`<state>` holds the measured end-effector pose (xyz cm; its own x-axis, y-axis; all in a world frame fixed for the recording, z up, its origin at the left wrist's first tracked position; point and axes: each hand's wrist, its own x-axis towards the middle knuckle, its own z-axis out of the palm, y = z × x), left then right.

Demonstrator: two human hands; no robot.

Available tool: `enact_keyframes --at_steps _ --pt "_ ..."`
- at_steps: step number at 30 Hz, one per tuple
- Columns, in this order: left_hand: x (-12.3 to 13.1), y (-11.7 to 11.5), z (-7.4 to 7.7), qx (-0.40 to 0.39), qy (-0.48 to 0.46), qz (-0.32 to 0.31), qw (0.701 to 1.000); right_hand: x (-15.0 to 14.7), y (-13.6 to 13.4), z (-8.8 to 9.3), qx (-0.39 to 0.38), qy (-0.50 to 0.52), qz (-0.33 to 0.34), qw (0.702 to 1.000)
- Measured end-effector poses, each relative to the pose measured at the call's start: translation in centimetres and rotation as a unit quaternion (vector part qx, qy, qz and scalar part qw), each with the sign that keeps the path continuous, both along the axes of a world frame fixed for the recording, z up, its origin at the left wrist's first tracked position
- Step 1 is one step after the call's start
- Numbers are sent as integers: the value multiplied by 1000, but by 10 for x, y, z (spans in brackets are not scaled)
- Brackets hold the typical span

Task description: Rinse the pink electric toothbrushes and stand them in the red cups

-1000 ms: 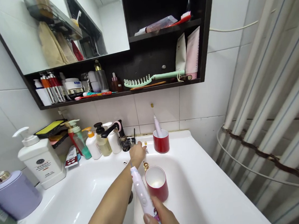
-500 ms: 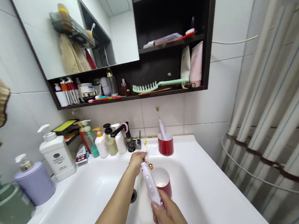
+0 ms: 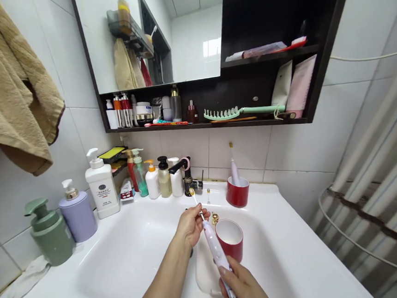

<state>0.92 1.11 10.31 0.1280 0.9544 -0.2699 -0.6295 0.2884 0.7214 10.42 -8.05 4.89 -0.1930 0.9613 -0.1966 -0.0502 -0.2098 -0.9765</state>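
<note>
My right hand is wrapped around the pale lilac handle of an electric toothbrush, tilted up and away over the sink. At its tip, my left hand pinches the lower neck of a white brush head with yellowish bristles. Below these fingers the thin shaft shows, roughly in line with the brush head; whether the two are fully joined I cannot tell. Beside the handle, a red cup with a white inside stands upright. A small brush head stands on the sink's back ledge.
Another electric toothbrush leans in a red cup on the ledge. A black faucet and several pump bottles line the back and left. A shelf cabinet hangs above. The white sink holds a whitish tray.
The view has swung left, so the surroundings sit farther right. The brush head in my left hand now shows clearly above my fingers, which have opened out somewhat.
</note>
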Motion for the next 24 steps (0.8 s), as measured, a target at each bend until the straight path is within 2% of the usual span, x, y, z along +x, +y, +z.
enact_keyframes --at_steps 4,10,19,24 --pt "3 -2 -1 12 8 -5 1000 0 -3 8 -13 41 17 999" --pt "8 -6 -2 41 31 -10 999 -2 -9 19 -17 73 1 997" --pt "14 -6 -6 76 37 -34 996 -3 -6 4 -8 48 -8 999" --pt "14 -5 -7 65 18 -60 996 -3 -7 4 -36 98 13 994"
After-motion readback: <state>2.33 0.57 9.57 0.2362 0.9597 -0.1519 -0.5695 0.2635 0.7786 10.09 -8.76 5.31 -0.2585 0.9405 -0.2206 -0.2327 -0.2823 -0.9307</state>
